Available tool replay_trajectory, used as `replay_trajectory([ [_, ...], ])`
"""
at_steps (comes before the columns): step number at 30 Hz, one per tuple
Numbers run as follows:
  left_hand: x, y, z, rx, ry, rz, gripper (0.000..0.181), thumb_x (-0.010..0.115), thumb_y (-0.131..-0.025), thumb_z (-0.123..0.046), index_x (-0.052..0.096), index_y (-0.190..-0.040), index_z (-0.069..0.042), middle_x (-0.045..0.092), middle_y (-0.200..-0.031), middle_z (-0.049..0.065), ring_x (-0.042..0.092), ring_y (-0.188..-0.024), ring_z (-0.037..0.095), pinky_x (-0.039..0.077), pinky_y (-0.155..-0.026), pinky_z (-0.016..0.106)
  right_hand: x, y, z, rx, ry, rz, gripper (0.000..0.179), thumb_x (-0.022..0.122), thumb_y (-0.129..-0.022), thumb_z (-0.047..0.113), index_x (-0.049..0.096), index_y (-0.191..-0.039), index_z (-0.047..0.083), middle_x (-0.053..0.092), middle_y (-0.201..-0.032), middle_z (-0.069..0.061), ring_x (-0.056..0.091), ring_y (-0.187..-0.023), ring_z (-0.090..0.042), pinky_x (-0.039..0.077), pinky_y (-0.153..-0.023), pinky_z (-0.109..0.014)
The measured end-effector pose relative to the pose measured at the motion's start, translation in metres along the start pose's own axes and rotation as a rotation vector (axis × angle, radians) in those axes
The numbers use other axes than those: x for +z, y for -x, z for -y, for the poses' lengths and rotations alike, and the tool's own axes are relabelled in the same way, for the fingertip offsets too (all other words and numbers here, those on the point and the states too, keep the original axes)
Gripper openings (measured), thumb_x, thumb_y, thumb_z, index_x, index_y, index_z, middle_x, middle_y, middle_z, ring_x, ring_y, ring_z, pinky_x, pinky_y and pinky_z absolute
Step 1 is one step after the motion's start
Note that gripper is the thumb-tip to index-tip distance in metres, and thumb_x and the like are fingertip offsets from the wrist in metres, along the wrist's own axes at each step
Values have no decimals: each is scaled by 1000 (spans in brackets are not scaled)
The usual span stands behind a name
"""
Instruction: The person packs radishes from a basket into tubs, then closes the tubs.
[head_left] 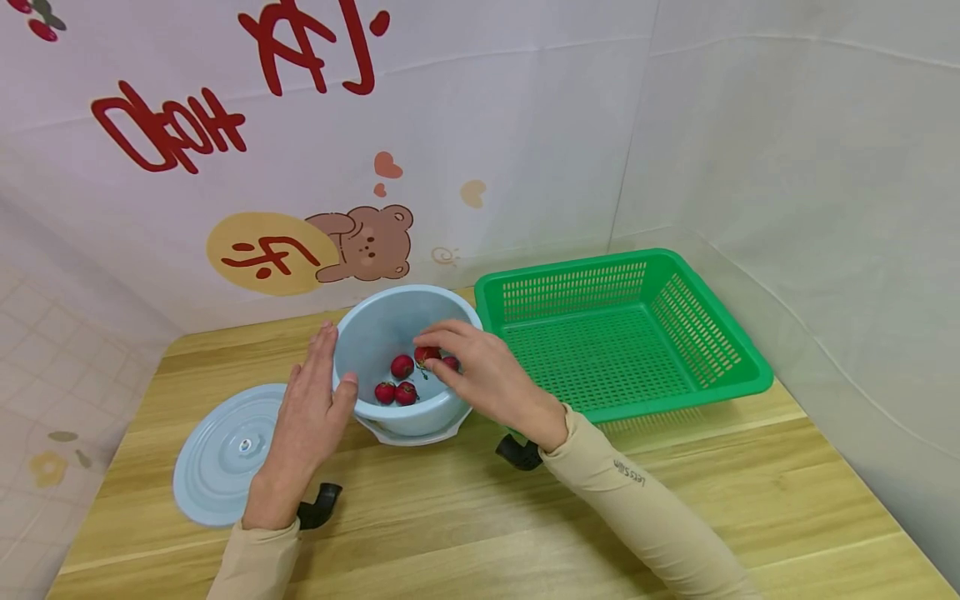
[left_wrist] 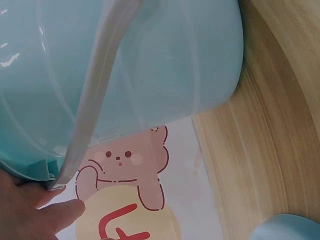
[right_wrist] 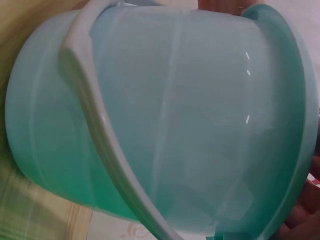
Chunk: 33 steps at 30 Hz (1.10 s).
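Observation:
A light blue bucket [head_left: 412,423] stands on the table, its pale handle [left_wrist: 95,100] hanging down the front. Several small round red fruits [head_left: 402,366] lie inside it. My right hand [head_left: 487,375] reaches over the right rim and pinches a red fruit [head_left: 427,355] with a thin stalk between thumb and fingertips. In the right wrist view the bucket's wall hides most of the fingers. My left hand [head_left: 311,404], fingers straight, rests against the left rim. In the left wrist view its fingers touch the bucket beside the handle's joint.
A light blue round lid [head_left: 217,467] lies on the wooden table [head_left: 450,533] at the left, partly under the left forearm. A green slotted basket [head_left: 720,385] stands right of the bucket. A printed wall cloth [head_left: 525,150] hangs behind.

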<state>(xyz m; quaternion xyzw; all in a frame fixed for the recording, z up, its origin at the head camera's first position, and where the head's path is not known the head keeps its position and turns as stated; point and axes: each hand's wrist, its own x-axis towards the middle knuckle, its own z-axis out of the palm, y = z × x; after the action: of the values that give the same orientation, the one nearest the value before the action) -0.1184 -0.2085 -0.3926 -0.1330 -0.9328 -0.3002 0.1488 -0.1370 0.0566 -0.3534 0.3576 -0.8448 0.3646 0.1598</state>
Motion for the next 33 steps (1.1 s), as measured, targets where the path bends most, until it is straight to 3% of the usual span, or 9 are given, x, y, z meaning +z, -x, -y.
replay_trajectory([
  [9,-8,2,-3,-40,2,36,74,43,-107,-42,15,-167,-8,16,-172,13,14,-158,37,14,-120,70,2,5,1,13,-3,-9,28,70,-99,15,73,-126,8,65,-139,-5,60,-130,-19,54,-99,-35],
  [14,-22,9,-7,-48,51,30,71,42,-109,-43,15,-168,-14,16,-172,11,16,-157,39,12,-123,64,-1,11,6,39,-121,-60,28,67,-102,21,73,-128,10,64,-141,-3,55,-136,-17,50,-106,-38],
  [18,-36,18,-7,-45,86,-16,65,45,-109,-38,23,-167,-17,24,-171,11,22,-155,41,19,-120,67,-1,14,13,47,-216,-109,30,65,-103,21,71,-129,9,65,-140,-1,56,-135,-15,47,-109,-38],
  [25,-59,35,7,-76,113,-112,59,49,-108,-31,33,-164,-23,34,-167,10,31,-151,43,25,-117,69,6,15,29,-23,-331,-166,31,64,-102,15,69,-131,7,66,-137,-5,58,-132,-17,51,-104,-34],
  [33,-83,54,30,-145,100,-163,57,49,-108,-27,36,-163,-23,38,-164,14,33,-148,48,24,-116,71,22,14,51,-127,-374,-144,33,64,-100,13,66,-133,6,64,-139,-6,57,-133,-18,49,-105,-32],
])
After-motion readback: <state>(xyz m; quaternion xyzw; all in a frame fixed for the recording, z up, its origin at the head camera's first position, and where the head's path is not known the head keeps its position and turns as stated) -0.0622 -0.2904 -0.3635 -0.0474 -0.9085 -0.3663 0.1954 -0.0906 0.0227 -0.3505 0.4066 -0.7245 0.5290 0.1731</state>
